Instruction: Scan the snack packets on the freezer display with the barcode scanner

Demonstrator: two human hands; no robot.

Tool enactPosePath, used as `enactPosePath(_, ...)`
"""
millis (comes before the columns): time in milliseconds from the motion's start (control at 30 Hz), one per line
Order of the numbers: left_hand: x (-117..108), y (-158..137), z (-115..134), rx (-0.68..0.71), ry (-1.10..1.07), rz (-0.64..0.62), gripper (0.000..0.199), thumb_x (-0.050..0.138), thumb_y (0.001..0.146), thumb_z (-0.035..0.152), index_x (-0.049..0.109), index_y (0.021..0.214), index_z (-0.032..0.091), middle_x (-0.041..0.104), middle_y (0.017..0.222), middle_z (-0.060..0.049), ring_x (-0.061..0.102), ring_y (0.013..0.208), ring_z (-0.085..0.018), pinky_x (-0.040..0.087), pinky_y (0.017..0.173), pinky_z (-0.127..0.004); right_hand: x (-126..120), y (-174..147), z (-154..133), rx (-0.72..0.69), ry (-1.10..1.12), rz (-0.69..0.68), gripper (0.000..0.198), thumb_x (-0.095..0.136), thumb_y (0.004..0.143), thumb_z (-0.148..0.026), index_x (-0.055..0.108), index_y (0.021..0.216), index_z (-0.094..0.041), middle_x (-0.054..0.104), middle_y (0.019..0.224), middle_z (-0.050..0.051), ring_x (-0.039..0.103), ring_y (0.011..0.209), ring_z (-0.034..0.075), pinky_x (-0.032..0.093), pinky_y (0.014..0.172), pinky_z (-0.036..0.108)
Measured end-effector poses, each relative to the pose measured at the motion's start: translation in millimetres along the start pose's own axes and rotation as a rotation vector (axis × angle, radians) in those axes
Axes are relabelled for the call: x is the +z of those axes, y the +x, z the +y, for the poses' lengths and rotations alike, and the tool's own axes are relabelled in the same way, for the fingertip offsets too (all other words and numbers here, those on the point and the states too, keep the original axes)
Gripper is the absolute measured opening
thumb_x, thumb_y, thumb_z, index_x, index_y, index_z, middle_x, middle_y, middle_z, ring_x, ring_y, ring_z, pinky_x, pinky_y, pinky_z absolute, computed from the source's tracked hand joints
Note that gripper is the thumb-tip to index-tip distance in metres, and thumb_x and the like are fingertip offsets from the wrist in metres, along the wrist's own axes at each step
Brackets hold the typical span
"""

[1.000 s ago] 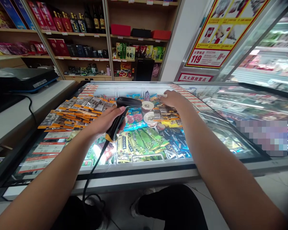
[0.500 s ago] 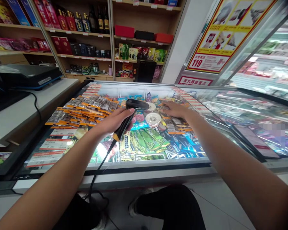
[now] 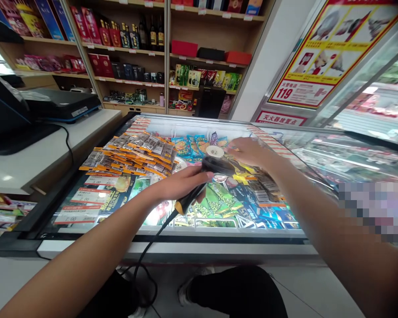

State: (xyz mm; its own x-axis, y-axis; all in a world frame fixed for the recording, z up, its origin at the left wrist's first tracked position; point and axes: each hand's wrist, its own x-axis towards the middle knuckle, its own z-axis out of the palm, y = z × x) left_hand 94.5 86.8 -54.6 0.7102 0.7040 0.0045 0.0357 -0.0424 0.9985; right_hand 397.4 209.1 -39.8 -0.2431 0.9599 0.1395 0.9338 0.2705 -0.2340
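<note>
My left hand (image 3: 185, 182) is wrapped round the handle of a black barcode scanner (image 3: 191, 197), its head pointing right over the chest freezer (image 3: 219, 248). A cable hangs from the scanner's yellow-tipped base. Farther back, my right hand (image 3: 248, 151) is above the right side of the freezer top, fingers toward the left. Its fingertips are smeared by motion, so whether they grip anything is unclear. Brown and orange snack packets (image 3: 267, 189) lie just in front of it. A large pile of similar packets (image 3: 135, 152) covers the left of the glass.
Colourful ice-cream packs (image 3: 219, 196) show through the glass. Price labels (image 3: 82, 198) line its left side. A counter (image 3: 109, 115) with a scale (image 3: 66, 104) stands at the left. Shelves (image 3: 126, 46) of boxes and bottles rise behind. The scanner cable (image 3: 146, 251) dangles down the freezer's front.
My left hand has moved the scanner right and slightly nearer, toward the right-hand packets. My right hand stays over the back right. The packets beneath it are spread farther toward the front. The view has shifted a little.
</note>
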Motion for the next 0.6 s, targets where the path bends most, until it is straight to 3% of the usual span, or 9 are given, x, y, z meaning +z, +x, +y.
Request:
enactPosePath(100, 5.7, -3.2, 1.5, -0.032, -0.067, -0.169, 0.045, 0.059, 0.100, 0.064, 0.053, 0.095, 0.020, 0.066, 0.066, -0.001, 0.061, 0.057, -0.015, 0.047, 0.053, -0.028, 15.9, 3.7, -72.1, -0.205, 0.260, -0.158, 0.042, 0.062, 0.098, -0.061, 0.074, 0.125, -0.031, 0.071, 0.140, 0.011, 0.065, 0.130, 0.039, 0.050, 0.114, 0.058)
enactPosePath(233, 6.3, -4.4, 3.7, 0.020, -0.147, -0.360, 0.046, 0.063, 0.097, 0.064, 0.057, 0.092, 0.018, 0.064, 0.065, -0.002, 0.059, 0.056, -0.016, 0.049, 0.058, -0.031, 43.3, 12.5, -142.1, -0.238, 0.592, -0.208, 0.059, 0.055, 0.099, -0.075, 0.067, 0.139, -0.033, 0.069, 0.143, 0.009, 0.064, 0.132, 0.036, 0.050, 0.115, 0.054)
enactPosePath(400, 2.0, -4.6, 7.6, 0.079, -0.199, -0.398, 0.046, 0.064, 0.098, 0.064, 0.058, 0.089, 0.019, 0.064, 0.064, -0.002, 0.059, 0.056, -0.016, 0.048, 0.057, -0.031, 55.2, 35.8, -181.7, -0.262, 0.716, -0.159, 0.075, 0.058, 0.092, -0.086, 0.064, 0.143, -0.032, 0.056, 0.163, 0.009, 0.052, 0.149, 0.035, 0.042, 0.123, 0.051)
enactPosePath(500, -0.2, -5.4, 10.6, 0.109, -0.227, -0.367, 0.046, 0.068, 0.095, 0.065, 0.060, 0.095, 0.019, 0.063, 0.063, -0.001, 0.059, 0.055, -0.016, 0.049, 0.057, -0.031, 51.0, 44.0, -200.9, -0.263, 0.688, -0.156, 0.076, 0.059, 0.089, -0.089, 0.068, 0.137, -0.031, 0.059, 0.160, 0.009, 0.054, 0.146, 0.038, 0.043, 0.121, 0.052)
enactPosePath(600, -1.4, -6.0, 12.2, 0.105, -0.220, -0.336, 0.047, 0.066, 0.094, 0.066, 0.061, 0.091, 0.019, 0.062, 0.062, -0.002, 0.059, 0.057, -0.017, 0.051, 0.060, -0.033, 48.0, 47.5, -218.1, -0.260, 0.590, -0.174, 0.080, 0.075, 0.081, -0.084, 0.069, 0.138, -0.027, 0.059, 0.159, 0.013, 0.052, 0.147, 0.042, 0.041, 0.121, 0.053)
